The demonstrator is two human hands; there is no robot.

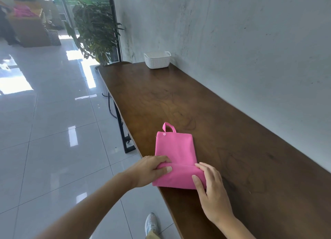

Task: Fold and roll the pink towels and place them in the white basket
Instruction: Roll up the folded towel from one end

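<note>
Currently, pink towel (174, 149): is lying folded flat on the table, close to its left edge, with the near end turning up into a low roll.
Loop (169, 126): is sticking out from the towel's far left corner, resting on the wood, with a small round snap (164, 134) sitting just beside it.
Left hand (152, 169): I am gripping the left end of the roll, fingers curling over its far side and thumb pressing on the near side.
Right hand (209, 190): I am gripping the right end of the roll, thumb lying against its near face and fingers wrapping over the top.
White basket (157, 59): is standing upright at the far end of the table, just beside the wall (232, 41), well apart from the towel.
Table (197, 104): dark wood, is running along the wall.
Plant (95, 29): is standing beyond the table's far left corner.
Floor (53, 131): glossy pale tiles are reflecting light.
Shoe (151, 224): pale, is showing below the table edge.
</note>
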